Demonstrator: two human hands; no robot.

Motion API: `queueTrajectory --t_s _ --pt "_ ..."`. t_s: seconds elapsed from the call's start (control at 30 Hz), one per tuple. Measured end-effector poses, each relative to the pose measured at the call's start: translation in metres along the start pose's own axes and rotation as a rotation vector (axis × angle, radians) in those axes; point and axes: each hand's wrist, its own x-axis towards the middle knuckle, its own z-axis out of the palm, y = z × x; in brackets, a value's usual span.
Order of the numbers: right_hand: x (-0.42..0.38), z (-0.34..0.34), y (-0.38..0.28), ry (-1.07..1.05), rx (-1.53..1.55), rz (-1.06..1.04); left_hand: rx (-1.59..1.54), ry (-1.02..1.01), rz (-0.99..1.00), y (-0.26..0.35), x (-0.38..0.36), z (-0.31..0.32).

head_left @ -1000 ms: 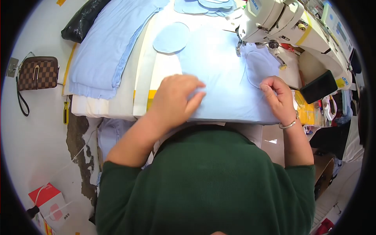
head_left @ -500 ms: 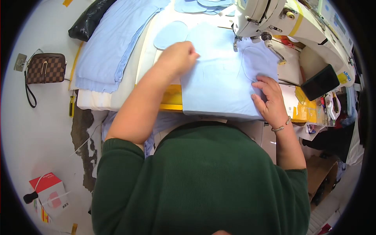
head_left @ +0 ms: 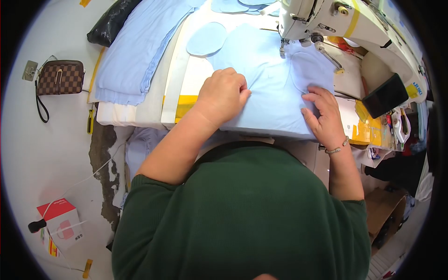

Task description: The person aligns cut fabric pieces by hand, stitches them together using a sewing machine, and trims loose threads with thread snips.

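A light blue fabric panel [head_left: 268, 100] lies over the front of the sewing table, its far part beneath the sewing machine's needle area [head_left: 283, 49]. My left hand [head_left: 224, 93] is closed at the panel's left edge, with creases running from it across the cloth; the fingertips are partly hidden. Resting on the right part of the panel is my right hand [head_left: 325, 114], its fingers bent and apart. Just beyond those fingers an oval fabric piece [head_left: 305, 70] lies on the panel. Another loose oval piece [head_left: 206, 38] lies on the table beyond my left hand.
The white sewing machine [head_left: 312, 18] stands at the back right, with a dark phone-like screen [head_left: 385, 95] beside it. Folded blue fabric [head_left: 135, 51] is stacked at the left. More cut pieces [head_left: 242, 6] lie at the back. A checked pouch [head_left: 60, 77] is farther left.
My left hand has moved down and slightly right, drawing the panel's left edge inward and creasing the cloth. My right hand has stayed nearly in place. The whole view has shifted slightly.
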Motion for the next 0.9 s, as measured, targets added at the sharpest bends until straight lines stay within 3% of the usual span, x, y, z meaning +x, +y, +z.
queueTrajectory --t_s 0.1,0.2,0.33,0.43,0.5,0.53,0.6,0.77,0.9 --pt "0.0 0.0 0.0 0.005 0.006 0.0 0.018 0.035 0.021 -0.006 0.0 -0.001" --pt "0.0 0.0 0.0 0.001 0.014 0.007 -0.069 -0.029 -0.116 -0.028 -0.005 -0.014" --pt "-0.001 0.001 0.002 0.009 0.017 -0.002 -0.096 0.194 -0.334 -0.081 -0.035 -0.054" --pt "0.0 0.0 0.0 0.014 0.021 0.0 0.01 0.279 -0.385 -0.101 -0.062 -0.085" --pt "0.0 -0.001 0.0 0.006 0.017 0.001 0.226 0.225 -0.604 -0.097 -0.068 -0.097" --pt "0.0 -0.001 0.0 -0.006 0.014 0.004 0.225 0.228 -0.604 -0.098 -0.068 -0.092" --pt "0.001 -0.003 -0.002 -0.004 0.0 0.018 0.307 0.478 -0.151 -0.097 -0.065 -0.074" --pt "0.0 -0.004 0.0 -0.016 -0.097 0.019 0.068 0.194 0.122 -0.039 -0.029 -0.032" --pt "0.0 -0.008 0.0 -0.096 -0.119 0.061 0.007 0.048 0.13 -0.03 -0.018 -0.012"
